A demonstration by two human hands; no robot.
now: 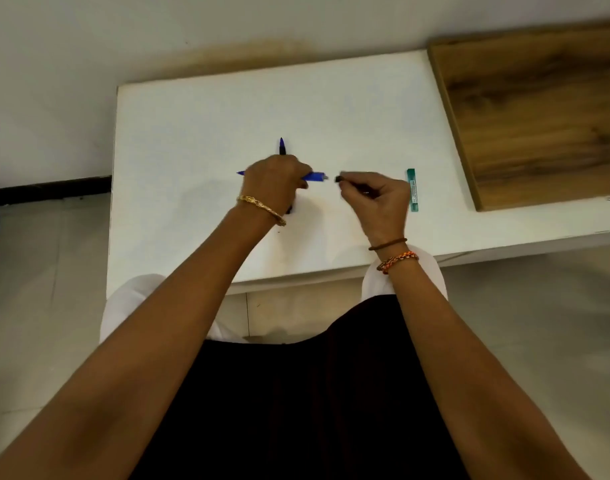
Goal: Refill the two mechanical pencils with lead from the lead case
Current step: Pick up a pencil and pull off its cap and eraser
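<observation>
Left hand [274, 178]: closed around a blue pencil [314, 176], held level, tip poking out left of the fist, open back end pointing right.
Second pencil [282, 147]: lies on the white table [192, 133] under the left hand, tip showing beyond the knuckles.
Right hand [376, 195]: fingertips pinched on a small dark piece [339, 179], just right of the held pencil's end, not touching.
Lead case [411, 190]: green, flat on the table, just right of the right hand.
Wooden board [539, 116]: further right.

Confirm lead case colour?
Teal green, with a printed label; the lead case lies on the table right of the right hand. Head view.
</observation>
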